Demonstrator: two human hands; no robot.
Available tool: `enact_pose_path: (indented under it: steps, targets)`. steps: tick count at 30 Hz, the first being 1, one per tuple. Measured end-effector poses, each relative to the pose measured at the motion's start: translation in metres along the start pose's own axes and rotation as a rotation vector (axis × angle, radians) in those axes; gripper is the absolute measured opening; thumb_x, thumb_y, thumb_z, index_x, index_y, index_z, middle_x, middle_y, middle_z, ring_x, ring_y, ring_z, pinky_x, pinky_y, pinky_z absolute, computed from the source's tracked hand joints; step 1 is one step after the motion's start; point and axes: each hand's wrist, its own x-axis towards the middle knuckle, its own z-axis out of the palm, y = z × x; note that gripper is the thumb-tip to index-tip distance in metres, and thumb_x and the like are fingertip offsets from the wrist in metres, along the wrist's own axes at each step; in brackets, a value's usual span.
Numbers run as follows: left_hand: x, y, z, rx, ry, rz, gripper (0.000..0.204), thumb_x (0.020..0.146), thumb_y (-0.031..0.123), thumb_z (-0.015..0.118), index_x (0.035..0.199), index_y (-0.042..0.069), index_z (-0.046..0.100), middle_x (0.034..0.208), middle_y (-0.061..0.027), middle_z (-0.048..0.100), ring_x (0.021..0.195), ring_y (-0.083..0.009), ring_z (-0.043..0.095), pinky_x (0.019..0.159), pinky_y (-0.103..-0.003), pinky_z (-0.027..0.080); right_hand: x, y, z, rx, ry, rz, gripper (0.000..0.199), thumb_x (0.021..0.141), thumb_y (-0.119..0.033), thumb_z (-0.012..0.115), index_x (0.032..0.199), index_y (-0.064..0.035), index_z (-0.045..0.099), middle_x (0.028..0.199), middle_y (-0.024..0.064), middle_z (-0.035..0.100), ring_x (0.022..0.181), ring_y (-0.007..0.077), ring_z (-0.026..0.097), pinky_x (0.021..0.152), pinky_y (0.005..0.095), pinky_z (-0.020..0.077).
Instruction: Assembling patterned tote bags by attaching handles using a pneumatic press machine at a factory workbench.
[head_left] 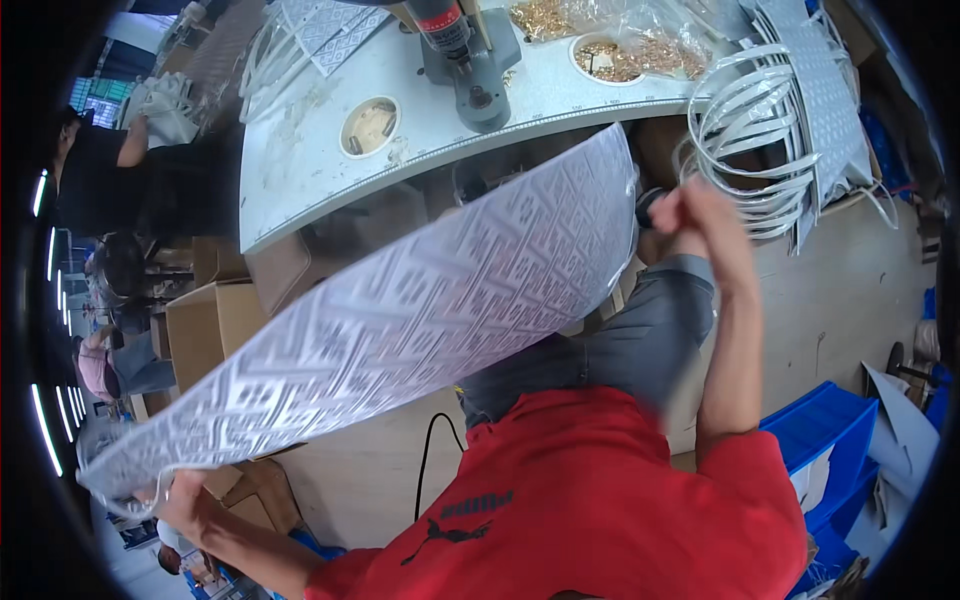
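Note:
A large pale sheet with a grey geometric pattern [420, 300] stretches slantwise across the view, curved along its length. At its lower left end my left hand [185, 498] is closed on the edge, beside a clear, pale loop [145, 505]. My right hand [705, 215] is raised just beyond the sheet's right end, apart from it. Its fingers look curled but are blurred by motion, and whatever may be in them cannot be made out. Close to this hand hangs a bundle of white looped strips [755, 150].
A press tool [465, 60] stands on the white table [300, 150], which has round cut-outs. Small gold-coloured parts [610, 60] lie at the back right. More patterned sheets [830, 100] are stacked rightward. Cardboard boxes [205, 335] stand left, blue bins [820, 430] right. Another person [110, 180] works far left.

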Motion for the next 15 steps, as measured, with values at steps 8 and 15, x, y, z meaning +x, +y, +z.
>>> enact_pose_path:
  steps: [8,15]
  targets:
    - [-0.015,-0.035,-0.048,-0.044,0.138,-0.121,0.079,0.078,0.017,0.085,0.143,-0.003,0.046,0.127,-0.0129,0.062,0.116,-0.0250,0.061,0.101,-0.039,0.050,0.073,0.109,0.071,0.695,-0.195,-0.043,0.038,0.102,-0.032,0.065,0.116,0.0020,0.072,0.116,0.0089,0.073,0.110,0.0168,0.066,0.099,0.0318,0.0517]
    - [-0.052,-0.150,-0.043,-0.002,0.086,-0.758,0.045,0.092,0.026,0.074,0.128,0.002,0.060,0.111,-0.0059,0.067,0.104,-0.0200,0.065,0.093,-0.037,0.052,0.014,0.013,0.049,0.651,-0.586,-0.157,0.036,0.083,-0.005,0.076,0.116,0.0063,0.071,0.112,0.0112,0.075,0.100,0.0186,0.072,0.091,0.0315,0.0563]
